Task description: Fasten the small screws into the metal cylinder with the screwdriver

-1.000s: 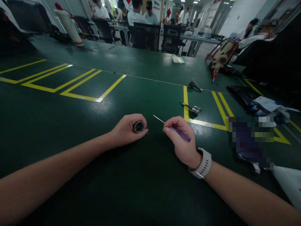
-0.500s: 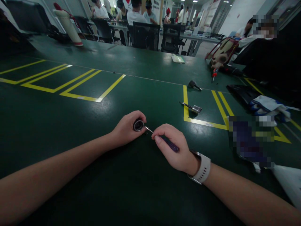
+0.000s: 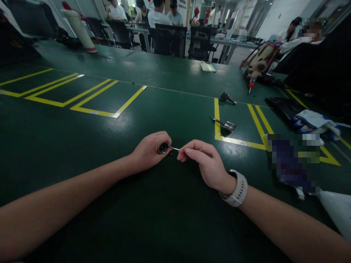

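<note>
My left hand is closed around a dark cylindrical part with a metal rim, its round opening turned toward me. My right hand grips a screwdriver by its dark handle, which the fingers mostly cover. The thin shaft points left and its tip reaches the rim of the round part; whether it sits in a screw or hole I cannot tell. On the table just below the shaft lies a tiny ring-like piece.
Two metal parts with thin stems, one nearer and one farther, lie to the right by yellow tape. Farther right are a red-tipped screwdriver, a white-and-blue cloth and a blurred purple item. People sit behind.
My right hand has risen slightly and rolled, so the screwdriver lies flatter and its handle is more hidden. The round part in my left hand has shifted a little right and down.
</note>
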`<action>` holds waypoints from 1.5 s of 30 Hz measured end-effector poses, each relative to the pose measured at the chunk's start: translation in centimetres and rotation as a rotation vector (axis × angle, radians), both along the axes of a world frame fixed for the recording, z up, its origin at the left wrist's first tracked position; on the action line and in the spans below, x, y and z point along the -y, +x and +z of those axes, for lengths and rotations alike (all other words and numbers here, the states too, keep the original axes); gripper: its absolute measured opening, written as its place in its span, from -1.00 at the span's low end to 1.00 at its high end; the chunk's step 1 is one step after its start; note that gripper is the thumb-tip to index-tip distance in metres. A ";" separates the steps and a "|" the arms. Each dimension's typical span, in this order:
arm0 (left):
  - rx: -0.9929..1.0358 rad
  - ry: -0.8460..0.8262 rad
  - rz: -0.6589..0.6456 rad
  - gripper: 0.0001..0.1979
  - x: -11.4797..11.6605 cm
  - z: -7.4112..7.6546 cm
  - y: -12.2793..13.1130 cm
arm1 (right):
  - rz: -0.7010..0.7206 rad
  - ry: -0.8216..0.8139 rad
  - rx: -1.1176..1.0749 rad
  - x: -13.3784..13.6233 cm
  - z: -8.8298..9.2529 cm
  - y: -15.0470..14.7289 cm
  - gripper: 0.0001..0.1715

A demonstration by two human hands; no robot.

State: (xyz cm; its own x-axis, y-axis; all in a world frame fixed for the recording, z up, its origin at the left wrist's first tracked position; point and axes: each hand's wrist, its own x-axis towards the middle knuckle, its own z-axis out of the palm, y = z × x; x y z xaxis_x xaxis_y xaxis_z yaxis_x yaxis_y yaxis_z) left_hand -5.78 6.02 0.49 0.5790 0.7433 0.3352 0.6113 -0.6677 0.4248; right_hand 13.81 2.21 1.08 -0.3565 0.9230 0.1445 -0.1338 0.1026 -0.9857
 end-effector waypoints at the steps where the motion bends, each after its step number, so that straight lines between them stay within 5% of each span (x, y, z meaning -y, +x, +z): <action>1: 0.005 0.006 0.010 -0.93 0.0 0.0 0.0 | 0.002 -0.070 -0.071 -0.2 -0.2 0.0 -0.84; 3: 0.007 0.020 0.036 -0.92 0.0 0.0 0.0 | -0.022 -0.074 -0.096 -0.2 -0.4 0.0 -0.83; 9: -0.081 0.088 0.115 -0.89 0.2 0.2 0.1 | -0.059 0.387 0.347 1.3 0.6 -0.2 -0.86; 11: -0.135 0.110 0.095 -0.90 0.3 0.3 0.1 | -0.029 0.342 0.336 1.3 0.8 -0.2 -0.85; 16: -0.127 0.138 -0.013 -0.90 0.4 0.4 0.1 | 0.069 -0.125 -0.030 -0.3 0.2 0.1 -0.82; 19: -0.044 0.097 -0.043 -0.88 0.3 0.4 0.1 | 0.072 -0.273 -0.186 -0.8 -0.3 0.1 -0.83; 23: 0.026 0.066 -0.005 -0.89 0.0 0.1 0.0 | -0.018 -0.084 -0.152 -0.2 -0.3 0.1 -0.84; 29: -0.072 0.060 0.018 -0.92 0.2 0.2 0.0 | -0.045 0.312 0.297 1.1 1.0 -0.1 -0.83; 31: -0.097 0.066 0.000 -0.92 0.3 0.3 0.1 | -0.024 0.275 0.282 1.0 1.1 -0.1 -0.83; 39: -0.014 0.023 -0.038 -0.92 0.2 0.3 0.1 | 0.068 -0.296 -0.200 -1.0 -0.2 0.3 -0.84; 45: -0.007 0.026 -0.011 -0.93 0.1 0.1 0.0 | -0.008 -0.076 -0.081 0.0 0.4 0.1 -0.84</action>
